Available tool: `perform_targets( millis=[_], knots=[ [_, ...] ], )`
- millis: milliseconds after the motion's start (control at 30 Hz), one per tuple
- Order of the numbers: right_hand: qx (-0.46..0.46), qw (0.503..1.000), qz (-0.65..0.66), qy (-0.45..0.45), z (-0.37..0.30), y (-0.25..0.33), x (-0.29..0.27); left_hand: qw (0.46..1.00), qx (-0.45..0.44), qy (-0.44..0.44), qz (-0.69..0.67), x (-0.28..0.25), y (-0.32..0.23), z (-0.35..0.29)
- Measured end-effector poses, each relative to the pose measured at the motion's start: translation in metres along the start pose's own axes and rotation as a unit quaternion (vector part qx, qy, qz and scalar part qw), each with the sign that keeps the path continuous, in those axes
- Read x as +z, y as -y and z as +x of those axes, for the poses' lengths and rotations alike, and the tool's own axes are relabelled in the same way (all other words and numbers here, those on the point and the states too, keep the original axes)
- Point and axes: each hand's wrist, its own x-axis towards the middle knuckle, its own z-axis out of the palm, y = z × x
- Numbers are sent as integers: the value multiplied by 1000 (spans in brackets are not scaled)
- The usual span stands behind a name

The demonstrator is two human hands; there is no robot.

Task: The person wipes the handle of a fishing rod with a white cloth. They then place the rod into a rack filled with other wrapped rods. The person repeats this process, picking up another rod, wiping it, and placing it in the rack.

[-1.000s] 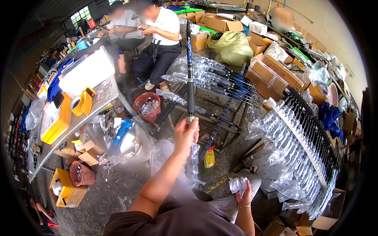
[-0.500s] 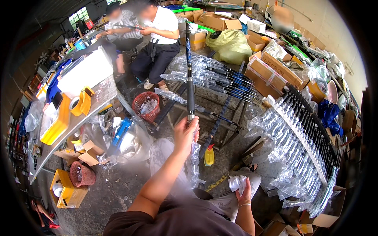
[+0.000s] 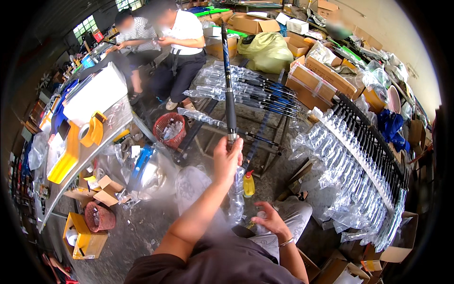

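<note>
I count one black rod point(image 3: 230, 113) in hand, one yellow bottle point(image 3: 248, 185) and two red baskets point(image 3: 107, 223). My left hand point(image 3: 229, 158) reaches forward, fingers wrapped around the rod. My right hand point(image 3: 272, 219) is low, bent at the wrist, fingers apart. The rod's handle points up above my left hand, just left of the bottle.

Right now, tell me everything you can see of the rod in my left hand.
The rod is slim, black with blue patches, with a matte black, foam-like grip and a silver, metal-looking collar. Your left hand clasps it at the collar; its top leans slightly left. Clear plastic shows just below.
</note>
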Motion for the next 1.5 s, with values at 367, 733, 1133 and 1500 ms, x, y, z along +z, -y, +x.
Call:
perform_targets(
  millis=[367, 733, 1133, 1500],
  knots=[
    [38, 998, -25, 34, 10, 21, 6, 991, 101, 23, 88, 35, 16, -14],
    [45, 991, 127, -11, 4, 7, 19, 995, 40, 86, -37, 48, 11, -11],
    [52, 982, -60, -169, -15, 51, 14, 883, -96, 316, -334, 75, 26, 12],
    [24, 909, 122, -397, -55, 30, -5, 957, -6, 287, -52, 168, 23, -10]
  ],
)
